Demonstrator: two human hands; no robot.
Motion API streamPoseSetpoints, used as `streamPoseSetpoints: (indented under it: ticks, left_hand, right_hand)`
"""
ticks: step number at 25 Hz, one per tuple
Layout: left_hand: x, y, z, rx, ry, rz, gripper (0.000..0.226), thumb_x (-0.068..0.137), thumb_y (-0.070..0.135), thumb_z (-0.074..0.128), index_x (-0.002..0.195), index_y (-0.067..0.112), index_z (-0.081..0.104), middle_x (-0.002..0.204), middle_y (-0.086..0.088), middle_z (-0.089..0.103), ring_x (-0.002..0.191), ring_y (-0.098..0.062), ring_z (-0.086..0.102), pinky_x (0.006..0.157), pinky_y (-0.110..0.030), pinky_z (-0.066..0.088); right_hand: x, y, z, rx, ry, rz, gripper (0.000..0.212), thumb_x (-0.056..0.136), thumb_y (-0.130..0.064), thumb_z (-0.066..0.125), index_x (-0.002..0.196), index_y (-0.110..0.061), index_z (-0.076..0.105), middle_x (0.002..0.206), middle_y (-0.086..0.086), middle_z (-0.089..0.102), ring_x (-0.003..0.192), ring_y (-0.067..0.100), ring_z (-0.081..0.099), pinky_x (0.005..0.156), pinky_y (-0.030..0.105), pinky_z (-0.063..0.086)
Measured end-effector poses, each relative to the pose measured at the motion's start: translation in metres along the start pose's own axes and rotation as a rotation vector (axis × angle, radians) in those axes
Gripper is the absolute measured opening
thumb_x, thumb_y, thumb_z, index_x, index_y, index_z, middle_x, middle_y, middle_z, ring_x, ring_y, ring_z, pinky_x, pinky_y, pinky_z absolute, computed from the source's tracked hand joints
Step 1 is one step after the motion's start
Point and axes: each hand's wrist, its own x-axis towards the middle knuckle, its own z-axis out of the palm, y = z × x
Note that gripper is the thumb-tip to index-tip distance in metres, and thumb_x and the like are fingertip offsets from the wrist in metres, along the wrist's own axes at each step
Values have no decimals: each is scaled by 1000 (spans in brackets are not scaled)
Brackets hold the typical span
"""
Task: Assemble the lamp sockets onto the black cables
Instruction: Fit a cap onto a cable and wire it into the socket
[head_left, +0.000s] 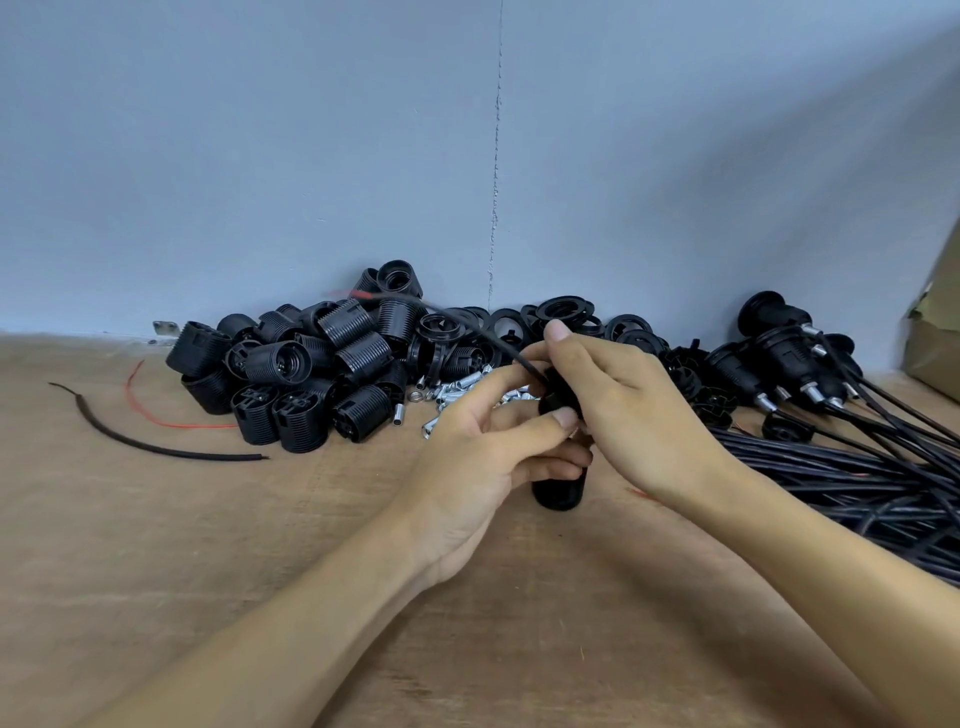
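The left hand (488, 457) wraps its curled fingers around a black lamp socket (558, 488), while the right hand (618, 395) just above pinches the socket's top and its black cable (488, 338).

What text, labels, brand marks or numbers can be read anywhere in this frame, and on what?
None can be read.
Black lamp sockets in the pile: any moulded marks are too small and blurred to tell.
Socket held by the left hand and right hand: mostly covered, no print shows.
Black cables: no print legible.
Brown cardboard at the right edge: no print shows.
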Motion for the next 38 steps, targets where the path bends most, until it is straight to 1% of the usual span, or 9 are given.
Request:
streamPoseSetpoints:
  ticks: [2, 5, 9, 11, 17, 21, 25, 31, 38]
  left_hand:
    - [0, -1, 0, 13, 10, 18, 33, 83, 10, 72, 115, 18, 71, 88, -16, 71, 82, -29, 71, 76, -31, 57]
    - [2, 1, 3, 0, 10, 28, 30, 83, 9, 73, 110, 22, 73, 87, -16, 73, 79, -26, 71, 74, -31, 58]
    - [4, 3, 0, -18, 67, 43, 32, 89, 1, 72, 117, 13, 64, 89, -14, 74, 73, -23, 70, 69, -30, 58]
    - [5, 4, -2, -38, 124, 40, 32, 88, 1, 71, 117, 12, 64, 89, -12, 74, 70, -22, 69, 67, -29, 58]
    - [6, 4, -14, 42, 330, 32, 37, 84, 4, 77, 117, 14, 61, 91, -12, 77, 65, -20, 66, 57, -26, 52]
    - [5, -1, -21, 67, 402, 56, 31, 85, 1, 76, 112, 9, 64, 82, -7, 74, 72, -23, 68, 66, -30, 55]
    - [5, -4, -18, -34, 327, 46, 25, 81, -4, 76, 102, 2, 65, 87, -14, 76, 93, -31, 76, 84, -33, 61]
    - [3, -2, -12, -191, 269, 5, 24, 84, -11, 67, 102, 3, 59, 94, -21, 74, 101, -38, 74, 84, -35, 61]
    - [1, -1, -6, -247, 152, -36, 41, 76, -9, 68, 114, 2, 57, 107, -31, 70, 104, -41, 72, 84, -35, 61]
  right_hand:
    - [0, 4, 1, -25, 5, 20, 57, 106, -48, 35, 94, -9, 74, 67, 0, 70, 62, 7, 60, 59, 23, 47]
    - [0, 11, 2, -36, 32, 24, 68, 105, -56, 29, 93, -2, 69, 77, 10, 71, 74, 19, 63, 68, 30, 48]
    - [4, 19, -6, -196, 109, -3, 59, 104, -55, 34, 67, -17, 60, 55, -11, 55, 58, 11, 49, 55, 22, 36]
    - [8, 26, -13, -372, 163, 21, 54, 102, -55, 41, 59, -23, 49, 51, -12, 51, 54, 9, 47, 52, 27, 31]
    - [16, 47, -32, -885, 303, 32, 40, 102, -48, 43, 81, -20, 64, 64, 0, 56, 66, 33, 48, 57, 35, 31]
    - [19, 58, -49, -1053, 281, 130, 38, 102, -41, 45, 89, -14, 68, 76, 13, 65, 77, 38, 61, 64, 36, 35]
    - [20, 54, -43, -1059, 320, 6, 52, 102, -48, 39, 77, -11, 65, 75, 13, 67, 81, 37, 61, 80, 43, 38]
    - [9, 40, -16, -619, 215, -192, 49, 105, -51, 32, 63, -27, 33, 60, -8, 45, 58, 15, 44, 52, 32, 26]
    - [8, 43, -19, -740, 200, -155, 59, 101, -60, 21, 76, -20, 59, 56, -3, 55, 61, 27, 56, 59, 36, 45]
